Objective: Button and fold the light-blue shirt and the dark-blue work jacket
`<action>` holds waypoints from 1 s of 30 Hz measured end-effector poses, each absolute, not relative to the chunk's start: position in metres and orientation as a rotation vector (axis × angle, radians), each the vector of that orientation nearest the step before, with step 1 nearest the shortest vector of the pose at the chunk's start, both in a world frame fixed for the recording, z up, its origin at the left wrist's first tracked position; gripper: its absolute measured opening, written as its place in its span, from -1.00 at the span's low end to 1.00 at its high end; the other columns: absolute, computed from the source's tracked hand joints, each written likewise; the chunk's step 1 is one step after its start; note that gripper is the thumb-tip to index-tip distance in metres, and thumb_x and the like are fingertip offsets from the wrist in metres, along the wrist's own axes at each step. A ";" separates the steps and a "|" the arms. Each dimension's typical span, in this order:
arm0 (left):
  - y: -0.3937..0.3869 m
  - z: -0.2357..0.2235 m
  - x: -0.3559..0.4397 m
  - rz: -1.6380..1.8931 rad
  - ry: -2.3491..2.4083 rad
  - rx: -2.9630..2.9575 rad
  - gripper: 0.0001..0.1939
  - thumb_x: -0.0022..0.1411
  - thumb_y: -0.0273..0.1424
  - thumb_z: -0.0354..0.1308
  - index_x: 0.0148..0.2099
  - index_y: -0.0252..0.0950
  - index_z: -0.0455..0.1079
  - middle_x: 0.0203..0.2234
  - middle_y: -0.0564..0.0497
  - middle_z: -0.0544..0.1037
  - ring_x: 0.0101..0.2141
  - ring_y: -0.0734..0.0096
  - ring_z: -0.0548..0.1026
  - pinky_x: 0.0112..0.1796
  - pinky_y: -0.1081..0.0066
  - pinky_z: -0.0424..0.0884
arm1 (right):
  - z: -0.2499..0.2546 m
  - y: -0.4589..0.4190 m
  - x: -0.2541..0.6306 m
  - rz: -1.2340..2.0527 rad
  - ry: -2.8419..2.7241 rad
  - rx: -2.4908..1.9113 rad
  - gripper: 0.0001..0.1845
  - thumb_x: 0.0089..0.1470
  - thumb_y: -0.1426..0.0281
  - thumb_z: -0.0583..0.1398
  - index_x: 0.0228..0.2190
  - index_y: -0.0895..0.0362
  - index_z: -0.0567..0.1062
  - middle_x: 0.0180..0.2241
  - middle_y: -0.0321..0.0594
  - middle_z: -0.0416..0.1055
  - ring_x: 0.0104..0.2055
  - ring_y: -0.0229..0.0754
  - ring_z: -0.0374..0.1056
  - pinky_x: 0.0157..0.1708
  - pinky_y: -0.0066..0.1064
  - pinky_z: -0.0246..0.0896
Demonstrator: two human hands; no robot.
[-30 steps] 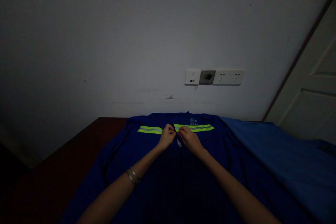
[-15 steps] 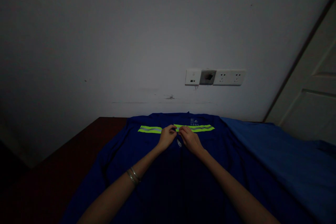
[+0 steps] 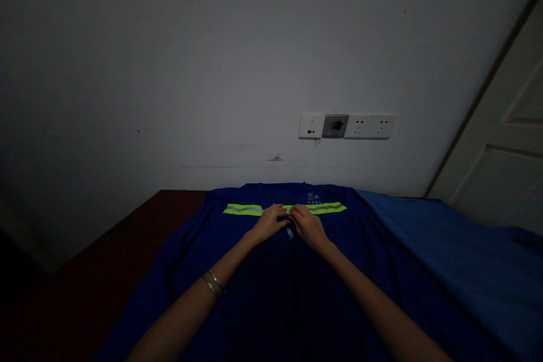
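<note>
A dark blue work jacket (image 3: 250,271) lies spread out, front side up, with a yellow-green reflective strip (image 3: 242,210) across its chest. At the middle of the chest, my left hand (image 3: 270,222) has its fingers bent together on the jacket's front opening. Against it, my right hand (image 3: 306,224) pinches the cloth at the same spot, over the strip. The fingertips of both hands nearly meet, and what lies between them is hidden. Just below them shows a small pale, shiny piece (image 3: 290,232), too small to name.
A lighter blue cloth (image 3: 458,260) lies to the right. The dark red-brown table (image 3: 139,237) shows at the left. Behind stands a pale wall with a row of sockets (image 3: 369,126), and a panelled door (image 3: 509,153) is at the far right.
My left hand has shifted slightly right, its fingers reaching further over the front opening towards my right hand. My right hand and the jacket have hardly moved.
</note>
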State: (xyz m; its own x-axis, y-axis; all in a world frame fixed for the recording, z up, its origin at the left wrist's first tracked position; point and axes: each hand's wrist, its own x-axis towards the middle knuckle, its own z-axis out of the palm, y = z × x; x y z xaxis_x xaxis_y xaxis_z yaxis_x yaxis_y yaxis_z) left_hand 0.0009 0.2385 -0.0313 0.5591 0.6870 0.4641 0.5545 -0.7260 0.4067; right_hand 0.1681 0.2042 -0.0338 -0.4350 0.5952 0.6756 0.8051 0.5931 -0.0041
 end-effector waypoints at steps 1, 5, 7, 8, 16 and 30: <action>0.238 -0.031 0.001 0.901 1.047 2.569 -0.74 0.07 -0.45 0.19 -0.13 -0.24 0.47 -0.15 -0.03 0.53 0.01 0.23 0.36 0.09 0.18 0.14 | -0.034 0.205 0.168 -0.439 -2.186 -1.105 -0.84 0.14 0.49 0.02 -0.35 0.13 0.39 -0.30 -0.16 0.35 -0.22 -0.15 0.21 -0.29 -0.39 0.15; 0.237 -0.033 0.002 0.938 1.067 2.506 -0.72 0.06 -0.54 0.15 -0.15 -0.20 0.48 -0.18 0.03 0.55 -0.01 0.27 0.38 0.09 0.17 0.13 | -0.032 0.204 0.168 -0.503 -2.214 -1.116 -0.84 0.13 0.51 0.02 -0.34 0.14 0.39 -0.30 -0.14 0.35 -0.24 -0.14 0.19 -0.30 -0.37 0.12; 0.237 -0.034 0.003 0.965 1.094 2.474 -0.72 0.05 -0.57 0.14 -0.19 -0.20 0.49 -0.21 0.03 0.56 -0.02 0.25 0.39 0.09 0.15 0.13 | -0.030 0.202 0.168 -0.525 -2.232 -1.126 -0.84 0.13 0.52 0.02 -0.33 0.15 0.40 -0.30 -0.13 0.35 -0.25 -0.13 0.19 -0.31 -0.36 0.11; 0.237 -0.035 0.003 0.978 1.110 2.457 -0.72 0.04 -0.58 0.13 -0.20 -0.20 0.50 -0.22 0.02 0.57 -0.02 0.24 0.40 0.09 0.14 0.13 | -0.029 0.202 0.168 -0.532 -2.239 -1.130 -0.84 0.13 0.52 0.02 -0.33 0.15 0.40 -0.30 -0.13 0.35 -0.25 -0.13 0.19 -0.30 -0.35 0.10; 0.234 -0.031 0.005 1.002 1.172 2.367 -0.76 0.04 -0.56 0.12 -0.26 -0.22 0.52 -0.27 0.00 0.58 -0.05 0.24 0.43 0.08 0.15 0.13 | -0.029 0.203 0.170 -0.569 -2.257 -1.141 -0.81 0.11 0.55 0.02 -0.32 0.15 0.40 -0.28 -0.11 0.35 -0.24 -0.11 0.18 -0.29 -0.31 0.05; 0.229 -0.033 0.013 1.279 1.290 2.216 -0.88 0.00 -0.57 0.18 -0.42 -0.27 0.49 -0.35 -0.04 0.57 -0.19 0.28 0.49 0.04 0.12 0.20 | -0.024 0.201 0.172 -0.659 -2.246 -1.049 -0.78 0.13 0.53 0.01 -0.28 0.17 0.44 -0.23 -0.09 0.40 -0.18 -0.12 0.22 -0.04 -0.15 -0.02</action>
